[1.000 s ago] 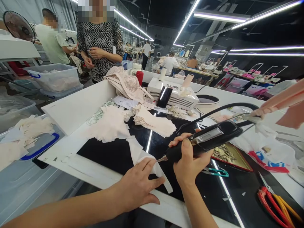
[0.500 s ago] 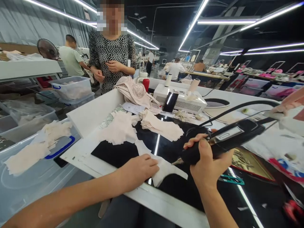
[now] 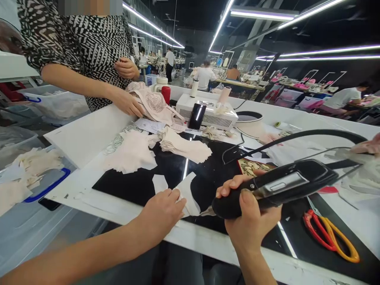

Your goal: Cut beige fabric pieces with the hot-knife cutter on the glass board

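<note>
My right hand [image 3: 252,213] is wrapped round a black corded handheld tool [image 3: 276,186] with a pointed metal tip. The tip, partly hidden by the tool's body, is close to a white fabric piece [image 3: 189,194]; contact cannot be made out. My left hand [image 3: 164,211] has its fingers curled on that piece at the front of the black board [image 3: 118,188]. Beyond my left hand lie a spread of pale pink cut fabric pieces [image 3: 130,152] and a layered stack of similar pieces [image 3: 184,146].
A co-worker's hand [image 3: 127,101] rests on pale pink bras [image 3: 151,101] at the back left. Behind the board are a phone [image 3: 197,116] and a vented white box [image 3: 212,114]. Scissors [image 3: 329,233] lie at right; a clear bin [image 3: 59,221] stands at left.
My left hand and the white piece have shifted and turned, and its fingers are more curled. The co-worker has come closer and reached to the bras. My view has swung right.
</note>
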A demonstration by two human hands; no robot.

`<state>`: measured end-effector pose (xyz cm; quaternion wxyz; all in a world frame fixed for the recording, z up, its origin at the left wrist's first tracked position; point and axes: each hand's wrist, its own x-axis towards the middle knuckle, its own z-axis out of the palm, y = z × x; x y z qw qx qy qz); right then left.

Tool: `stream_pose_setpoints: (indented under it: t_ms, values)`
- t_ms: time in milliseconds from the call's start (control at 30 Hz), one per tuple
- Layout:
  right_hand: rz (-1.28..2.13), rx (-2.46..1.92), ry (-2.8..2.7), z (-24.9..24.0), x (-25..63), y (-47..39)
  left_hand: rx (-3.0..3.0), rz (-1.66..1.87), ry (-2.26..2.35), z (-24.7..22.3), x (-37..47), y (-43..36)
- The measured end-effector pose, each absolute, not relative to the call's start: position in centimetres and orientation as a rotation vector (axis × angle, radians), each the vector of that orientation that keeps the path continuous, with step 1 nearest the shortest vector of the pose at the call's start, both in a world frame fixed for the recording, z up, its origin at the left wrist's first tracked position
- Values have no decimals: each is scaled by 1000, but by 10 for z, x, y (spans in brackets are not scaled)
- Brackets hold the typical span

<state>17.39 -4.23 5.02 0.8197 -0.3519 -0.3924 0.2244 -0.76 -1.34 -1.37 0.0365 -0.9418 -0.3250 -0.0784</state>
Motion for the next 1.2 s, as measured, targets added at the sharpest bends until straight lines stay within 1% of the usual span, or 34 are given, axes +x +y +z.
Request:
stream_pose_setpoints:
  t_ms: [367, 500, 567, 700, 767, 900, 1200]
  values:
    - [502, -738, -859, 35, 177, -40, -2749, -338, -981, -14, -11, -25]
    - [502, -738, -876, 33, 177, -41, -2616, -447, -1009, -7, -9, -30]
    - [498, -747, -878, 33, 177, -41, -2625, -530, -884, -3, -6, -30]
    - [487, -768, -877, 33, 178, -43, -2773, -684, -409, -2, 5, -28]
    - [484, -776, -877, 33, 178, -43, -2817, -712, -317, -7, 8, -26]
    - [490, -766, -883, 32, 177, -43, -2907, -653, -327, -15, 7, -19]
    - [486, -772, -885, 32, 178, -44, -2922, -654, -412, -22, -3, -11]
